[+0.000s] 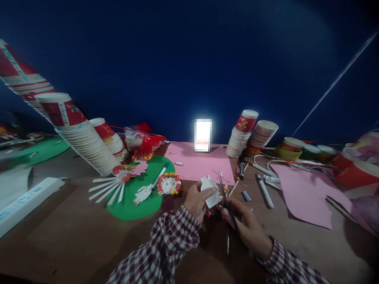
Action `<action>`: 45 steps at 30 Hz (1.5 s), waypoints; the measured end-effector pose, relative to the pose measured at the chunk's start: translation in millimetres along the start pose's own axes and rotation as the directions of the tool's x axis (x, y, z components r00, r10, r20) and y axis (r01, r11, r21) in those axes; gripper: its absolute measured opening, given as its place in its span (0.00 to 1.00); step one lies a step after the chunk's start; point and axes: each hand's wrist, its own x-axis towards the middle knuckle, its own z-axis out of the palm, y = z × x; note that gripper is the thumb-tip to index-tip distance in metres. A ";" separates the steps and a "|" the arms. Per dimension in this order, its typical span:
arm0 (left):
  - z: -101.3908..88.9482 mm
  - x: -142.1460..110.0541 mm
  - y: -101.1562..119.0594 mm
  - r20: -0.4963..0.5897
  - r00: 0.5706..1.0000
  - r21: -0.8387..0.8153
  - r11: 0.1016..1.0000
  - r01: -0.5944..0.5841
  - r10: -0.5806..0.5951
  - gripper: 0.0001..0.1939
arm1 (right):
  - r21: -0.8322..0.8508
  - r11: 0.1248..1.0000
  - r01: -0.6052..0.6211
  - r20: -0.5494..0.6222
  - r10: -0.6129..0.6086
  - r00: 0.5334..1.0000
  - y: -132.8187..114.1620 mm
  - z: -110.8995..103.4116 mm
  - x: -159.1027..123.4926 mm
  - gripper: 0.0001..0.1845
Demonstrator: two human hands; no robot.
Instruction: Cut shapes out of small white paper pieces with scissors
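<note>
My left hand [193, 202] is closed on a piece of white paper [209, 193], pinched with the thumb on top. The paper has an irregular, partly cut outline. My right hand [250, 228] grips scissors [232, 217] with dark handles, their blades pointing away from me at the paper's right edge. Whether the blades touch the paper I cannot tell. To the left, a round lion-like paper face [169, 184] with a red and yellow fringe lies by a green paper sheet [130, 211]. A white paper cut-out figure [144, 194] rests on that sheet, next to a marker [160, 176].
Tall stacks of paper cups [85, 146] lean at the left; shorter cup stacks [238, 138] stand back right. A lit screen [203, 135] stands behind pink paper [189, 169]. Markers [264, 191] and more pink paper [302, 197] lie right. A power strip [26, 203] sits far left.
</note>
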 end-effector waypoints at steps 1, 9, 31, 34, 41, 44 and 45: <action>-0.3 0.4 -0.6 0.010 1.000 -0.002 1.000 -0.002 0.002 0.15 | -0.005 1.000 0.003 0.003 -0.003 1.000 -0.2 0.3 -0.2 0.12; -1.3 1.7 -7.7 0.051 0.998 -0.014 0.999 -0.041 0.042 0.15 | -0.029 1.000 0.008 0.027 -0.007 1.000 2.5 0.9 -1.2 0.13; -1.1 0.8 -3.6 0.002 1.000 0.005 1.000 -0.025 0.025 0.15 | -0.060 0.998 0.019 0.038 -0.017 0.999 1.7 0.6 0.5 0.13; -1.0 0.6 -4.1 0.020 0.999 0.001 0.999 -0.040 0.040 0.15 | -0.053 0.998 0.020 0.043 -0.017 0.999 -0.1 1.0 1.2 0.12; -0.4 -0.4 -2.5 0.031 0.999 -0.001 0.999 -0.043 0.043 0.16 | -0.028 1.000 0.008 0.050 -0.006 0.999 -1.9 1.5 1.5 0.11; -1.1 0.9 -3.2 0.017 0.998 -0.008 0.998 -0.058 0.058 0.15 | -0.017 1.000 0.004 0.050 -0.003 0.999 0.7 1.2 0.5 0.11; -1.4 1.4 -3.6 0.011 0.998 -0.012 0.998 -0.065 0.065 0.15 | -0.018 1.000 0.002 0.049 -0.001 0.999 1.7 1.0 0.1 0.11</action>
